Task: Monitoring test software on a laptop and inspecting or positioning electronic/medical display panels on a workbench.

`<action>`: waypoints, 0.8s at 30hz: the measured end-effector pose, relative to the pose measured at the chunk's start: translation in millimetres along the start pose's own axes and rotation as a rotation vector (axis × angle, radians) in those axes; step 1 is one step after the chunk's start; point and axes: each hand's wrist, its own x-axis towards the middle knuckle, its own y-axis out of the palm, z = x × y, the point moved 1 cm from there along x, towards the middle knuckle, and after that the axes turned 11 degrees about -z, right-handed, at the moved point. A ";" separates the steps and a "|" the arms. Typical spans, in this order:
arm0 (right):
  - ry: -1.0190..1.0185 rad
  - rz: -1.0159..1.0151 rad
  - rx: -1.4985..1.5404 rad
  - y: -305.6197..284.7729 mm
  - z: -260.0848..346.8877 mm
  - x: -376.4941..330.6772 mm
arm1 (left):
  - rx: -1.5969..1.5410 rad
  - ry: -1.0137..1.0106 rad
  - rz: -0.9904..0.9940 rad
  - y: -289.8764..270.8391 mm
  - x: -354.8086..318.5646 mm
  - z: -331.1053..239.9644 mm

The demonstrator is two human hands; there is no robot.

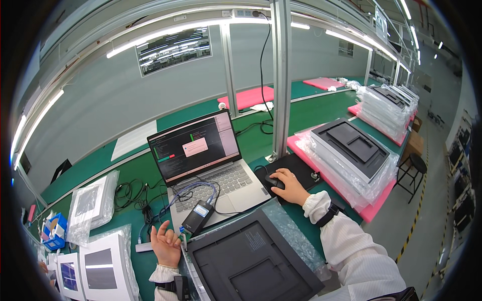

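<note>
My right hand (pixel 290 186) lies over the black mouse (pixel 273 180) on the dark mouse pad (pixel 296 168), fingers curled around it, just right of the open laptop (pixel 206 160). My left hand (pixel 165 243) rests palm up on the green bench (pixel 321 113), fingers loosely unfolded and holding nothing, beside a small black device (pixel 199 215) cabled across the laptop's keyboard. Before me a dark flat unit (pixel 251 261) lies on its clear plastic bag (pixel 293 236), more bagged units (pixel 351 155) are stacked on pink foam (pixel 374 208) to the right, and a blue bin (pixel 54 232) of small parts sits far left.
</note>
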 end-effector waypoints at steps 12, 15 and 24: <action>-0.012 0.025 0.022 -4.2 5.3 1.1 | 0.000 -0.007 0.001 0.3 0.2 -0.8; -0.011 0.027 0.038 -2.7 6.3 1.9 | -0.007 -0.011 -0.002 -0.6 0.2 -1.8; -0.012 0.014 0.023 -4.4 4.1 -0.1 | 0.002 -0.021 0.039 2.3 -1.1 -2.2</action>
